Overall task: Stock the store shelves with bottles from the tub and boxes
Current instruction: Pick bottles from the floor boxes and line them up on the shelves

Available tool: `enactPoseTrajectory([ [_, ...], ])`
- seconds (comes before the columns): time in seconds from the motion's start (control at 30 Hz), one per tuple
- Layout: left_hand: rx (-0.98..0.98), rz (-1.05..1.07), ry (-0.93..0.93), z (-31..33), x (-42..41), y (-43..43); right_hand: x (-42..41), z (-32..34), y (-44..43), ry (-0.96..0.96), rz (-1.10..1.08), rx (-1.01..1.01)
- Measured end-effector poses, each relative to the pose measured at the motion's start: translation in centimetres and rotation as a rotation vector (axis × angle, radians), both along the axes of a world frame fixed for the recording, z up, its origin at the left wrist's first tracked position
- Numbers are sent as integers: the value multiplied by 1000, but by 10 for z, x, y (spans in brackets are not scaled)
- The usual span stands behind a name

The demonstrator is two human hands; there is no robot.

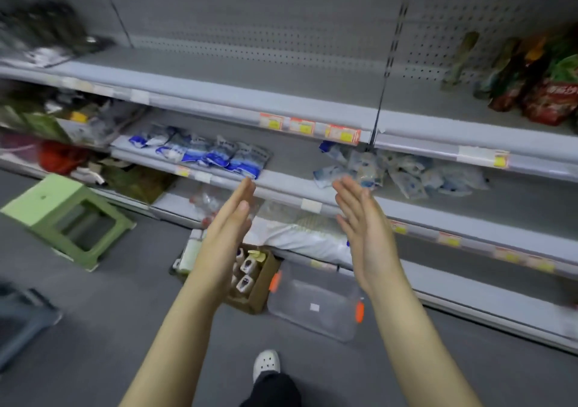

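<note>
Currently both hands hold nothing: left hand (230,219) and right hand (359,228) are flat, fingers straight, palms facing each other, apart, with nothing between them. The bottles (245,281) stand upright in an open box (256,300) on the floor, below and just behind my left wrist. The clear tub (316,303) lies just beside the box, under my right hand. A shelf (287,189) edge runs just past my fingertips.

Risk, my guess: if I reach down past my own forearm, I could knock the bottles over or catch one only by its cap and drop it. The box sits close to the tub, so a sloppy pull may shove both.

Hard to tell: my forearm covers part of the box, so the bottle count is unknown. The tub looks empty, but it is see-through and blurred, so I can't confirm. Labels are unreadable.
</note>
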State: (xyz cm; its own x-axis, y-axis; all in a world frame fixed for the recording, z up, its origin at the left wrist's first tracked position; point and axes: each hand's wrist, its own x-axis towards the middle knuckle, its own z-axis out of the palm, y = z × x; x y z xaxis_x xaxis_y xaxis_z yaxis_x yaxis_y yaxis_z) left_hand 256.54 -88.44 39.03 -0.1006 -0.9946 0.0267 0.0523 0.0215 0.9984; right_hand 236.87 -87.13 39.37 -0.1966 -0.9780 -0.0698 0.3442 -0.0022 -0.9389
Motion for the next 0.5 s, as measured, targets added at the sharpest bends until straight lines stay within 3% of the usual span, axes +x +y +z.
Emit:
enactPoseTrajectory([
  [0.3, 53, 138, 15, -21, 98, 8, 90, -17, -14, 30, 121, 72],
  [0.5, 107, 162, -3, -29, 192, -12, 195, -25, -47, 23, 147, 128],
])
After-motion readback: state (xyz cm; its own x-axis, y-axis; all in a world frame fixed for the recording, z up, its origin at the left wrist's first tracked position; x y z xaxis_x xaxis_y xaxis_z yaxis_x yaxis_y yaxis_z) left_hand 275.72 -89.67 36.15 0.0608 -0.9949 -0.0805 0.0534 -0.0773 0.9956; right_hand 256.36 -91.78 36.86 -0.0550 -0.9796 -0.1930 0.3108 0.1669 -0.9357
